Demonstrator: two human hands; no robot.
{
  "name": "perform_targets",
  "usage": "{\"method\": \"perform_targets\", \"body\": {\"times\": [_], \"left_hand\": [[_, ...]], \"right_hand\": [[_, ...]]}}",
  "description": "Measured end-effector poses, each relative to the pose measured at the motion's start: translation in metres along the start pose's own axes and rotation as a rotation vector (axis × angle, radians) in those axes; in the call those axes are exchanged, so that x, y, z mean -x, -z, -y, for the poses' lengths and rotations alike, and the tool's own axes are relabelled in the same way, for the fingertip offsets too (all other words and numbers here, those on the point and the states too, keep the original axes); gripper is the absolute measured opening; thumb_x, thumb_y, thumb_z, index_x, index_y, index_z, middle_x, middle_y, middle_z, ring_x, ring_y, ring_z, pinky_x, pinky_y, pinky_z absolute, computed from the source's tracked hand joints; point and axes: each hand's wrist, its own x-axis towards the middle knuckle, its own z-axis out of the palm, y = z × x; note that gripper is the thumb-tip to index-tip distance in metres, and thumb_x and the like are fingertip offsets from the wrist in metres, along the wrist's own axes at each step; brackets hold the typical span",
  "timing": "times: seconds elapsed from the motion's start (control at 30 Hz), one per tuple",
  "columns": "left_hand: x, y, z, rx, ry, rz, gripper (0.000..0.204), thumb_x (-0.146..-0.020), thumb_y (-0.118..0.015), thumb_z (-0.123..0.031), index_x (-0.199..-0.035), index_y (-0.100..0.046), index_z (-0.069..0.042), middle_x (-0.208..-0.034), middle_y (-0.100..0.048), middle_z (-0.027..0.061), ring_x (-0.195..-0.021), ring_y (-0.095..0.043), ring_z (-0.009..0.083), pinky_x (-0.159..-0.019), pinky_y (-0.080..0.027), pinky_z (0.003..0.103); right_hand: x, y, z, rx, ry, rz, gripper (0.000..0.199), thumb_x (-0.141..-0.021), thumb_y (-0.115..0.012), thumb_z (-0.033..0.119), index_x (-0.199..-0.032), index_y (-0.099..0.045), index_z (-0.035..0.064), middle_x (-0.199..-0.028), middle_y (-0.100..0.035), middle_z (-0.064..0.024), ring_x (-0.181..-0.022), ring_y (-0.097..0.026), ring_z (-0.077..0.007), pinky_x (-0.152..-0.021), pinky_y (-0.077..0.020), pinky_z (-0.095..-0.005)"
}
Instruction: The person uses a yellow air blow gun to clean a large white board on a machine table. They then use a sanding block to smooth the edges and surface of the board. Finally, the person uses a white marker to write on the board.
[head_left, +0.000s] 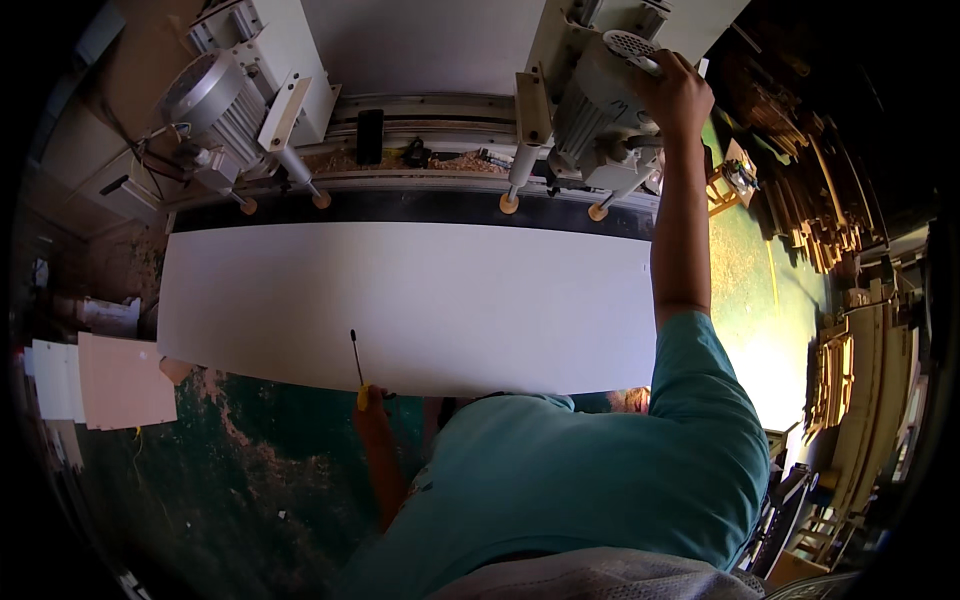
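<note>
Nearest, a teal shirt [590, 480] filling the lower middle of the view. Left hand [372, 402] low at the near edge of a long white panel [400, 300], fingers closed around the yellow handle of a screwdriver [356, 365], its dark shaft lying up across the white surface. Panel laid flat and crosswise on the black bed of a woodworking machine [420, 205], near edge overhanging a green floor [280, 480] strewn with sawdust.

Farther off, right arm stretched straight over the panel's right end, right hand [678, 95] resting on top of a grey motor [610, 110] at its perforated end cap; grasping or merely touching cannot be told. Round-tipped pegs [509, 203] under that motor standing just behind the panel's far edge. Second grey motor [215, 100] mounted well apart to the left, with pegs of its own.

Beyond, wood chips and small tools along the machine rail. At left, pale offcut boards [120, 380] on the floor beside the panel's end. At right, stacks of wooden parts [830, 210] crowding the workshop wall.
</note>
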Motion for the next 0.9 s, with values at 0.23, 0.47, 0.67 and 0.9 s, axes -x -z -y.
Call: {"method": "perform_targets", "body": {"times": [0.23, 0.47, 0.67, 0.9], "left_hand": [[-0.068, 0.135, -0.033, -0.174, 0.123, -0.512, 0.063, -0.095, -0.053, -0.06, -0.068, -0.064, -0.004, -0.058, -0.061, 0.0046, -0.048, -0.056, 0.0141, -0.049, -0.044, 0.033], [-0.101, 0.227, -0.046, -0.642, 0.418, -0.631, 0.072, -0.092, -0.045, -0.069, -0.058, -0.065, -0.009, -0.057, -0.061, 0.0035, -0.057, -0.062, 0.0198, -0.054, -0.046, 0.039], [-0.065, 0.091, -0.057, -0.836, 0.005, 0.235, 0.06, -0.082, -0.066, -0.061, -0.064, -0.068, -0.003, -0.056, -0.063, 0.0077, -0.056, -0.064, 0.0248, -0.06, -0.049, 0.039], [0.007, -0.129, -0.097, -1.328, -0.422, 1.103, 0.066, -0.077, -0.065, -0.069, -0.085, -0.074, -0.005, -0.077, -0.07, 0.0187, -0.078, -0.067, 0.0399, -0.071, -0.052, 0.048]], "right_hand": [[-0.004, 0.021, -0.002, -0.071, 0.162, -0.104, 0.024, -0.089, -0.073, 0.029, -0.108, -0.073, 0.0153, -0.102, -0.073, -0.0051, -0.089, -0.071, -0.0278, -0.072, -0.057, -0.0358], [0.128, 0.037, 0.052, -0.599, 0.088, 0.171, 0.015, -0.089, -0.071, 0.01, -0.103, -0.071, 0.0052, -0.1, -0.072, -0.0084, -0.087, -0.069, -0.0221, -0.074, -0.0541, -0.0325], [0.349, 0.036, 0.064, -1.06, -1.058, 1.047, 0.023, -0.096, -0.065, 0.024, -0.103, -0.066, 0.0012, -0.086, -0.066, -0.0045, -0.073, -0.059, -0.0124, -0.067, -0.0492, -0.0274], [0.46, 0.085, -0.017, -0.454, -1.089, 1.043, 0.034, -0.089, -0.067, 0.035, -0.102, -0.068, 0.0033, -0.091, -0.071, -0.0143, -0.085, -0.067, -0.0288, -0.078, -0.0515, -0.0389]]}}
